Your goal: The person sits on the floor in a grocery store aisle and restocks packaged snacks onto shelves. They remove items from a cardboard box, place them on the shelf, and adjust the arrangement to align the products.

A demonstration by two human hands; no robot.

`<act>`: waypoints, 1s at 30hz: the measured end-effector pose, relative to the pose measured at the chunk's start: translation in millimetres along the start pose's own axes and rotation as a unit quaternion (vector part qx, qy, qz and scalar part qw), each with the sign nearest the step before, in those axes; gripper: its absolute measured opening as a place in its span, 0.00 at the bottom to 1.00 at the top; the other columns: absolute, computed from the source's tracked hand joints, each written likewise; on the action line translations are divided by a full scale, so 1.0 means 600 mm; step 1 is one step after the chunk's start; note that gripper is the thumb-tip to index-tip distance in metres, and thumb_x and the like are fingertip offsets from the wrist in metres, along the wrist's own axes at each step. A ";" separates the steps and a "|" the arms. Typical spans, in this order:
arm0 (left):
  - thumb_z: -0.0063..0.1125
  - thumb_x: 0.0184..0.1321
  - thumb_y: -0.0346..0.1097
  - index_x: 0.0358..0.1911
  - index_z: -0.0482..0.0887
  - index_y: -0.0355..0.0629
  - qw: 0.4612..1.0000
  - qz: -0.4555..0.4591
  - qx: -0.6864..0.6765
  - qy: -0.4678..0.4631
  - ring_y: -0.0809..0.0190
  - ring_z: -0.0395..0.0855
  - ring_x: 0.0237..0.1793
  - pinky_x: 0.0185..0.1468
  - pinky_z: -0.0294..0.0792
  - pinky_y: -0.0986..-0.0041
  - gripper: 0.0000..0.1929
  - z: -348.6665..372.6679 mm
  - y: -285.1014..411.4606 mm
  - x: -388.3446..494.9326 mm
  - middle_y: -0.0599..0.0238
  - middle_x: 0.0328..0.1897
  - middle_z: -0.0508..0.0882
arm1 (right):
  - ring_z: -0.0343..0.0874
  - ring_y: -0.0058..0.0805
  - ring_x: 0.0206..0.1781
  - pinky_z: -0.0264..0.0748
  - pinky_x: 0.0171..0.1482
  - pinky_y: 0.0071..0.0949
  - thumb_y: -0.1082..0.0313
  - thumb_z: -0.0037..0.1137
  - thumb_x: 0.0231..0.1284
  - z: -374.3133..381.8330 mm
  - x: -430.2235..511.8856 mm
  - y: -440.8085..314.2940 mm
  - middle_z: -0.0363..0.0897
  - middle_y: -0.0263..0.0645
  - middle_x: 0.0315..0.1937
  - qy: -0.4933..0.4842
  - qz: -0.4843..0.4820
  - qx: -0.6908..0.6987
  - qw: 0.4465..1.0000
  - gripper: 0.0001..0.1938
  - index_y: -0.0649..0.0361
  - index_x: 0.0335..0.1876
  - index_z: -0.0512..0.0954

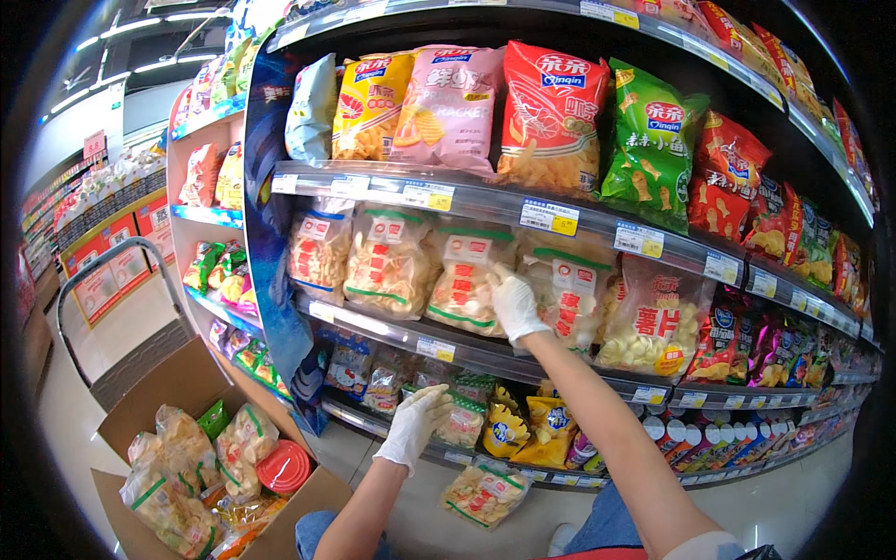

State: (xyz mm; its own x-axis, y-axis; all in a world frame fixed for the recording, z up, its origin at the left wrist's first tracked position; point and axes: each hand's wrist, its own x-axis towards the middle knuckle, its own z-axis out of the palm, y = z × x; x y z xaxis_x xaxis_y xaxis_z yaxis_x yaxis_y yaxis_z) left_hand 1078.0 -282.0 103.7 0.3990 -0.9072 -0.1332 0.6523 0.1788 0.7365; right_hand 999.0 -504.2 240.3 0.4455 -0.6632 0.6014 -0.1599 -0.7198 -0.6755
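Note:
My right hand, in a white glove, reaches to the middle shelf. Its fingertips touch, or nearly touch, the right side of a clear snack bag with a green seal strip. A similar clear bag stands just right of that hand, partly hidden by it. My left hand, gloved too, hangs in front of the lower shelf with its fingers stretched out and nothing in it. Behind it are small packs with green tops, partly covered. Another clear snack bag lies on the floor below, between my legs.
An open cardboard box at lower left holds clear snack bags and a red round-lidded tub. Behind it is a cart with a curved handle. Price-tagged shelf edges jut out ahead. Colourful chip bags fill the shelf above.

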 end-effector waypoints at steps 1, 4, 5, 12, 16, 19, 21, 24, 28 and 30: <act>0.52 0.69 0.36 0.53 0.78 0.37 1.000 0.003 -0.010 -0.005 0.61 0.83 0.40 0.50 0.76 0.69 0.14 -0.005 0.002 0.001 0.62 0.40 0.84 | 0.81 0.47 0.32 0.77 0.35 0.38 0.64 0.49 0.67 0.002 -0.014 -0.004 0.82 0.50 0.33 0.028 -0.067 -0.023 0.997 0.12 0.59 0.49 0.80; 0.51 0.69 0.36 0.53 0.77 0.35 1.000 0.010 -0.001 0.005 0.57 0.84 0.41 0.51 0.77 0.63 0.14 -0.024 0.011 0.002 0.58 0.41 0.83 | 0.79 0.45 0.28 0.76 0.32 0.38 0.65 0.52 0.65 0.000 -0.046 -0.016 0.77 0.47 0.29 0.053 -0.252 -0.096 0.961 0.07 0.59 0.41 0.78; 0.51 0.69 0.36 0.53 0.77 0.35 1.000 0.011 -0.005 0.000 0.57 0.84 0.41 0.52 0.77 0.63 0.15 -0.030 0.014 0.001 0.58 0.41 0.83 | 0.79 0.45 0.28 0.76 0.30 0.38 0.66 0.53 0.64 0.001 -0.060 -0.020 0.76 0.46 0.28 0.056 -0.292 -0.116 0.948 0.06 0.59 0.39 0.77; 0.50 0.69 0.35 0.57 0.74 0.36 0.997 0.027 0.063 0.019 0.55 0.84 0.47 0.53 0.78 0.63 0.16 -0.037 0.027 -0.016 0.54 0.46 0.82 | 0.77 0.33 0.23 0.74 0.24 0.31 0.67 0.56 0.57 0.008 -0.121 -0.046 0.71 0.36 0.23 0.022 -0.430 -0.235 0.872 0.04 0.53 0.32 0.73; 0.53 0.68 0.36 0.60 0.72 0.41 0.986 0.071 0.146 0.043 0.62 0.82 0.46 0.51 0.75 0.68 0.18 -0.035 0.034 -0.021 0.60 0.50 0.81 | 0.78 0.33 0.25 0.75 0.24 0.31 0.68 0.55 0.56 0.020 -0.130 -0.049 0.73 0.36 0.25 0.032 -0.397 -0.289 0.870 0.04 0.55 0.34 0.74; 0.55 0.68 0.36 0.61 0.71 0.44 0.968 0.112 0.202 0.097 0.63 0.81 0.49 0.51 0.74 0.70 0.19 -0.043 0.048 -0.014 0.62 0.53 0.81 | 0.79 0.38 0.27 0.76 0.26 0.34 0.65 0.54 0.61 0.022 -0.123 -0.045 0.77 0.42 0.28 0.032 -0.309 -0.281 0.908 0.06 0.59 0.36 0.75; 0.57 0.66 0.36 0.61 0.72 0.45 0.962 0.129 0.209 0.117 0.63 0.80 0.50 0.53 0.73 0.68 0.21 -0.050 0.059 -0.008 0.63 0.55 0.80 | 0.79 0.42 0.28 0.77 0.27 0.37 0.64 0.53 0.63 0.018 -0.108 -0.043 0.78 0.45 0.29 0.041 -0.260 -0.221 0.939 0.08 0.61 0.37 0.75; 0.56 0.67 0.38 0.61 0.73 0.47 0.967 0.125 0.201 0.095 0.63 0.79 0.52 0.55 0.71 0.67 0.20 -0.054 0.067 -0.003 0.62 0.57 0.80 | 0.79 0.47 0.29 0.74 0.29 0.38 0.67 0.55 0.62 0.008 -0.077 -0.045 0.78 0.49 0.29 0.135 -0.188 -0.089 0.969 0.07 0.63 0.36 0.76; 0.56 0.67 0.42 0.61 0.73 0.44 0.969 0.129 0.201 0.069 0.63 0.79 0.52 0.53 0.72 0.69 0.21 -0.048 0.068 -0.001 0.61 0.56 0.80 | 0.79 0.44 0.28 0.72 0.29 0.36 0.71 0.57 0.61 0.005 -0.085 -0.053 0.76 0.46 0.26 0.185 -0.181 -0.012 0.966 0.05 0.61 0.33 0.75; 0.56 0.67 0.44 0.62 0.72 0.43 0.969 0.134 0.201 0.056 0.63 0.79 0.53 0.52 0.73 0.70 0.23 -0.044 0.068 0.000 0.61 0.56 0.80 | 0.79 0.41 0.27 0.71 0.28 0.34 0.70 0.59 0.61 0.006 -0.104 -0.055 0.75 0.44 0.25 0.179 -0.216 -0.003 0.960 0.06 0.61 0.32 0.74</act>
State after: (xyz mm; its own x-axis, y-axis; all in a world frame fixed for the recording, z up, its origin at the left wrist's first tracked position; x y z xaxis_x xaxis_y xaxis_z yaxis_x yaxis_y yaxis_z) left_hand 1121.9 -264.7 116.2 0.6021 -0.7972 0.0444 0.2207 0.2196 0.9503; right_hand 979.7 -438.3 223.9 0.1400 -0.3300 0.9336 -0.0348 -0.9439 -0.3284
